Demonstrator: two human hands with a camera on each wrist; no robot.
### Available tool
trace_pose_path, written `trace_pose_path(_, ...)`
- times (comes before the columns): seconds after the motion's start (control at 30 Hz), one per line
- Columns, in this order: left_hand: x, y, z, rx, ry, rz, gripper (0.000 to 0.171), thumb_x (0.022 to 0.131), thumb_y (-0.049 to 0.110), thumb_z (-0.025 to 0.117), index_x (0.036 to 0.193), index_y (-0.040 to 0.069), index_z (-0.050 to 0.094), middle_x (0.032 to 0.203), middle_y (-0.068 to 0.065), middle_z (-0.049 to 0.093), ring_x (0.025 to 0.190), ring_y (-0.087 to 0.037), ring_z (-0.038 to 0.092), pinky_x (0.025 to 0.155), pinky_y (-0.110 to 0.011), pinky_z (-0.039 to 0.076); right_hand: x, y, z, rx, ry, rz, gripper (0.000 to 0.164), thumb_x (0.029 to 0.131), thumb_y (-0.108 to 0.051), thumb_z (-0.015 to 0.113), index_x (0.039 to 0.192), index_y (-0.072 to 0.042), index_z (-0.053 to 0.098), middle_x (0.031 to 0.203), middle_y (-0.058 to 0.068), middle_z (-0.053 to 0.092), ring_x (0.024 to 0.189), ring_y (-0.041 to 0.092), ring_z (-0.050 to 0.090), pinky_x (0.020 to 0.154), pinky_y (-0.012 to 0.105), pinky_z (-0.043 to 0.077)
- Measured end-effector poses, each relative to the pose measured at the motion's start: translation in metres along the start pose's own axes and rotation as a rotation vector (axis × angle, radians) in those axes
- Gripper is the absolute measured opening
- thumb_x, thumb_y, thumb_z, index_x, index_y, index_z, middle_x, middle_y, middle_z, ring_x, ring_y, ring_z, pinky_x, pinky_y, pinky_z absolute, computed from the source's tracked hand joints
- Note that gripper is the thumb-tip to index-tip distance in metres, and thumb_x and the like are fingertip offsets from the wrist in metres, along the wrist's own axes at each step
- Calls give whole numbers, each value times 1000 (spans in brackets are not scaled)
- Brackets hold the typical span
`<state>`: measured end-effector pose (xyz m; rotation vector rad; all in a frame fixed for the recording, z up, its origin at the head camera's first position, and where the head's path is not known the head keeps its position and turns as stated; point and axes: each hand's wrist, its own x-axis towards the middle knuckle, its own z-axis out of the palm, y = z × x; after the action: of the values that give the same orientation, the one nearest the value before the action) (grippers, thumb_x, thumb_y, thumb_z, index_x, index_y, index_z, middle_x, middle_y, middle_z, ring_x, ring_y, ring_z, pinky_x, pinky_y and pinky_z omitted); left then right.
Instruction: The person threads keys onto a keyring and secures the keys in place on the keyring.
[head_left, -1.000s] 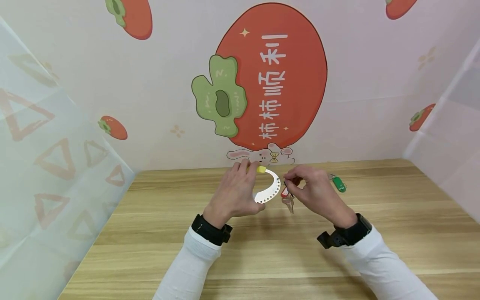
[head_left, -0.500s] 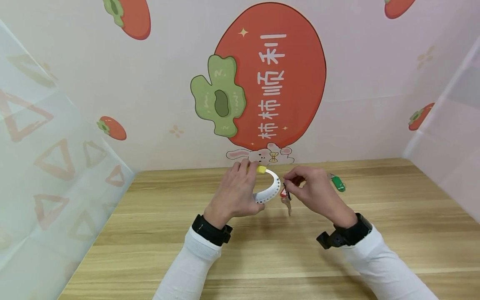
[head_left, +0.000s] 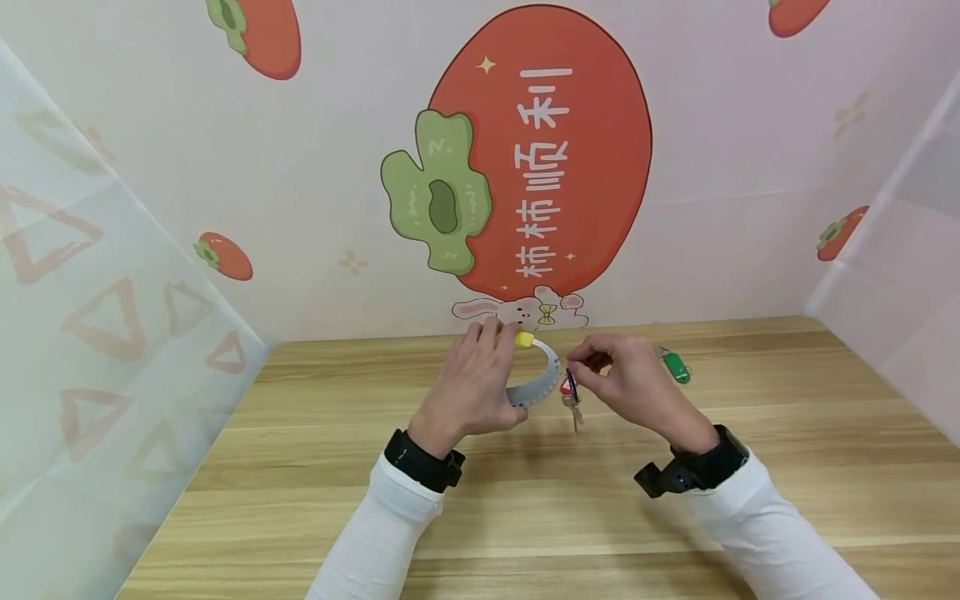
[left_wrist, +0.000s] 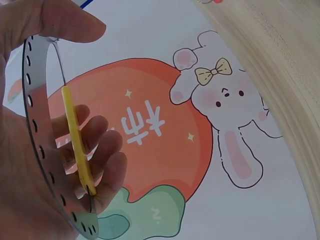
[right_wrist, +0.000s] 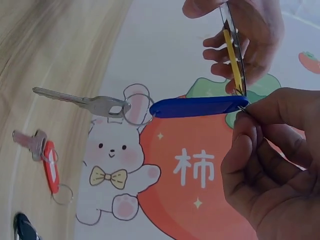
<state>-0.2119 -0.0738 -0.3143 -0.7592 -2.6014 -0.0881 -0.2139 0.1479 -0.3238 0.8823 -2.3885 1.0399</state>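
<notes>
My left hand (head_left: pixel 468 379) holds a curved metal plate (head_left: pixel 538 387) with a row of small holes along its edge. A yellow grip bar (left_wrist: pixel 76 137) bridges its two ends; the thumb is at one end and the fingers curl by the bar. My right hand (head_left: pixel 633 379) pinches the small ring at one end of a blue key tag (right_wrist: pixel 195 107), right by the plate's edge. From the tag's other end a silver key (right_wrist: pixel 100 104) hangs on a split ring. In the head view the tag and key dangle between both hands, over the table.
A red key tag (right_wrist: pixel 51 167) with a key (right_wrist: pixel 34 144) lies on the wooden table (head_left: pixel 487 517) behind the hanging key. Farther right rests a green key tag (head_left: pixel 677 367). A printed backdrop (head_left: pixel 315 167) rises along the table's back edge.
The curved plate has turned, so its white face now looks grey and narrower. The blue tag and its key have swung slightly. Both hands stay in nearly the same place.
</notes>
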Motion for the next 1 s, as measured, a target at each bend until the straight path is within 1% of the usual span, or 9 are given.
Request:
trace_pose_path(0.13,0,-1,1,-23,30,4,91,54,50,73,127,7,40,110,-7,44,93,-22,42,79,-33,39,0,0,-2,115,-32,92,7,83,-20,65,88,-15,68,81,-7,63,69,7,58,61,27,47)
trace_pose_path(0.23,0,-2,1,-30,48,8,89,54,49,72,126,7,40,110,-7,44,92,-21,42,79,-32,39,0,0,-4,224,-55,160,13,84,-24,64,90,-13,68,84,-3,64,69,13,60,60,29,47)
trace_pose_path(0.3,0,-2,0,-32,54,12,89,54,49,72,126,8,40,109,-6,44,91,-21,41,78,-32,38,-1,0,-5,269,-68,196,16,84,-26,64,91,-11,68,85,-1,64,69,15,61,60,30,47)
trace_pose_path(0.43,1,-1,0,-20,48,17,87,55,49,70,126,8,40,108,-6,44,90,-21,41,77,-32,38,-1,-1,-5,286,-85,231,17,84,-26,64,92,-12,68,85,0,64,68,16,61,59,31,46)
trace_pose_path(0.67,0,1,-1,-24,17,13,91,55,49,71,128,8,38,109,-7,44,92,-21,41,80,-32,39,-1,0,-4,280,-92,253,13,83,-27,66,90,-17,68,82,-3,65,68,15,61,59,32,46)
trace_pose_path(0.8,0,0,0,-49,-1,-5,93,54,50,72,129,8,38,110,-7,44,92,-21,42,79,-33,39,-1,0,-3,279,-94,271,17,82,-32,65,91,-18,68,84,-2,65,70,15,62,61,33,47)
trace_pose_path(1.0,1,-2,-1,-76,9,-37,90,54,51,72,126,8,39,108,-6,44,92,-20,43,79,-31,39,1,1,-2,327,-83,291,22,82,-36,65,95,-18,67,88,-1,65,75,16,63,67,36,48)
